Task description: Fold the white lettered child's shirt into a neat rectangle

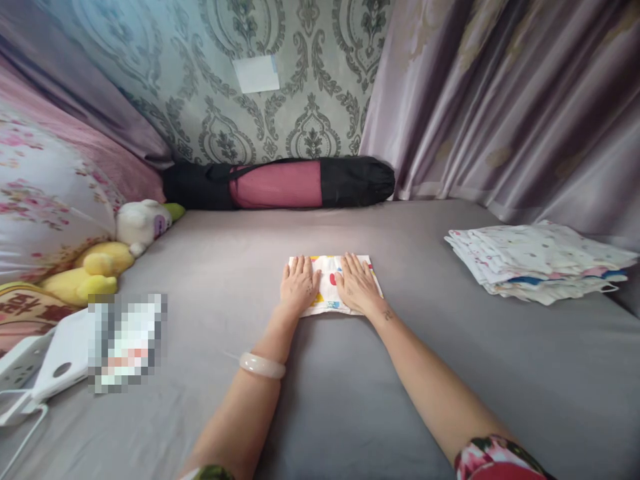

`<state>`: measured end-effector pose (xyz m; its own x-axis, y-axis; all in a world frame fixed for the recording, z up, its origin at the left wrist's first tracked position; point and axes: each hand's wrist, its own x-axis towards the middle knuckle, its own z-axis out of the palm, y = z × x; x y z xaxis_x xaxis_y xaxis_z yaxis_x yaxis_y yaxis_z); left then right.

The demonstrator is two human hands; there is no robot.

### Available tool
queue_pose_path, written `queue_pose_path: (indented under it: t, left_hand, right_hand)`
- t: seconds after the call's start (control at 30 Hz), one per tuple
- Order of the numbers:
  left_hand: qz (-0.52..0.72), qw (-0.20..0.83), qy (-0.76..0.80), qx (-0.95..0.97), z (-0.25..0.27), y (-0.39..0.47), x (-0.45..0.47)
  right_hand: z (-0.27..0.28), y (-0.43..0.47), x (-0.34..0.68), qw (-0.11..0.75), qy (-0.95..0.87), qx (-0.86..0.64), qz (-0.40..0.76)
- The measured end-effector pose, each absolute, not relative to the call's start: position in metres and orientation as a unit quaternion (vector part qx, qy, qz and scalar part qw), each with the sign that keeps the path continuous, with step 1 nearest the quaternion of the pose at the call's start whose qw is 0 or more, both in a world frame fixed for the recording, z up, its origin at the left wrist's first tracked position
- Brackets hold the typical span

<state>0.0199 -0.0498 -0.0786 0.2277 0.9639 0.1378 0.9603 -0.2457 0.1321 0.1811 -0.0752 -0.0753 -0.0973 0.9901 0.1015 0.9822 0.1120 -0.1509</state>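
A folded white cloth (327, 293) with red, yellow and blue prints lies flat on the grey bed sheet (325, 400). On its left part rests my left hand (300, 283), palm down with the fingers stretched forward. My right hand (356, 283) presses flat on the cloth's right part, its thumb pointing inward. Between the two thumbs a strip of the cloth with a red shape shows. The rest of it is covered by my hands. Neither hand grips anything.
A stack of folded printed cloths (540, 260) sits at the right. A black and maroon rolled bag (275, 185) lies along the wall. Plush toys (143, 223), a white device (70, 347), a cable (30, 433) and a blurred-out item (131, 343) are at the left.
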Motion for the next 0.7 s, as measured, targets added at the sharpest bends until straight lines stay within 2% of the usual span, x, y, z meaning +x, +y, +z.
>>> queue_pose_path:
  t: [0.4,0.7]
  left_hand:
    - [0.15,-0.042,0.612,0.775,-0.077,-0.048,0.005]
    - [0.133,0.035,0.631,0.764,-0.087,-0.045,0.001]
  right_hand:
    - [-0.068,-0.076,0.202,0.088,-0.705,-0.703,0.017]
    - [-0.079,-0.074,0.211,0.075,-0.69,-0.718,0.045]
